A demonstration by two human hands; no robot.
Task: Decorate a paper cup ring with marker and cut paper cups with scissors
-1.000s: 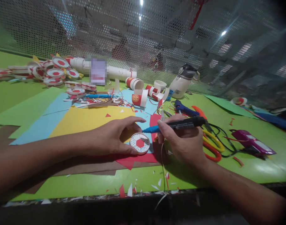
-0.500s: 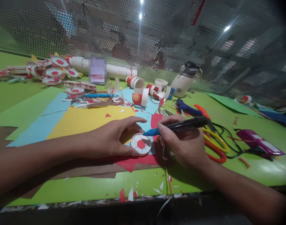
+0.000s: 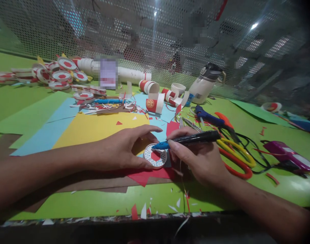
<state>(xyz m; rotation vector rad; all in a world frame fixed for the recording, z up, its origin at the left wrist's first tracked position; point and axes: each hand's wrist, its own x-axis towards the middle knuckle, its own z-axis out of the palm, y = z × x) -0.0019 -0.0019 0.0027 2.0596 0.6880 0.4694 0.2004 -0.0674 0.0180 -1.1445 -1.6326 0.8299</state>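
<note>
A small round paper-cup base (image 3: 155,156) carries a red hexagon at its centre, with blue dots and dark lines on the white around it. My left hand (image 3: 129,149) grips its edge, thumb at the lower side and fingers curled behind the upper left. In my right hand (image 3: 198,156) is a marker pen (image 3: 195,137) with a black barrel and blue front, held in a writing grip. Its tip touches or hovers just over the white upper-left part of the disc. Under the hands lie yellow paper (image 3: 101,128) and red paper (image 3: 144,176).
Behind stand cut paper cups (image 3: 155,103) and a bottle (image 3: 204,84). Finished-looking discs (image 3: 62,76) are piled at the back left. To the right lie scissors (image 3: 236,152), a glue gun (image 3: 208,117) and a purple device (image 3: 289,156). Paper scraps (image 3: 144,210) litter the front edge.
The marker tip has shifted left across the top of the disc, and the upper part shows more blue dots. My left hand keeps its hold. The whole view has shifted slightly.
</note>
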